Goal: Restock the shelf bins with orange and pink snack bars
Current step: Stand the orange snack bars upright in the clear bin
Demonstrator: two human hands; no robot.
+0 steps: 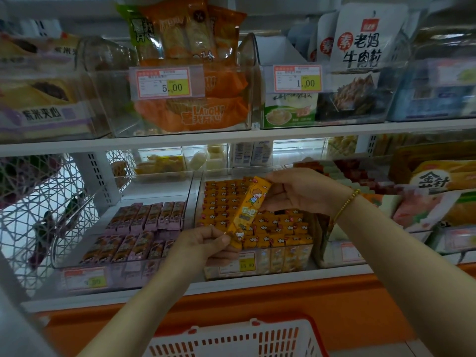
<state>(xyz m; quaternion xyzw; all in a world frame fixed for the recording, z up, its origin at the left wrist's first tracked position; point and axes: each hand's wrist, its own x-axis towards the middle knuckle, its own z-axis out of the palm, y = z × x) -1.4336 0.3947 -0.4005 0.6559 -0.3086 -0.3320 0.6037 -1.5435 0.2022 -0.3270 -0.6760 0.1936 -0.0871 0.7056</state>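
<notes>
Two bare hands on one orange snack bar (249,210). The left hand (203,243) was curled, with thumb and fingertips pinching the bar's lower end. The right hand (304,193) was only partly closed, fingers fairly straight, and it held the bar's upper end between thumb and fingers. A beaded bracelet (346,204) sat on the right wrist.

The bar was tilted, lower end toward the person and to the left, upper end farther back and to the right. It was over the clear orange bin (291,258) on the lower shelf; could not tell if it touched the packs below. That bin was packed with upright orange bars (221,199) in tight rows, and a yellow price tag (246,264) sat on its front, partly behind the left hand.

Just beside it on the left, a clear divider between them, was the pink bin (123,274), with pink bars (144,220) in two loose rows and bare floor behind them.

A white mesh basket (231,342) with a red rim sat low in view, below the arms and in front of the orange shelf base
</notes>
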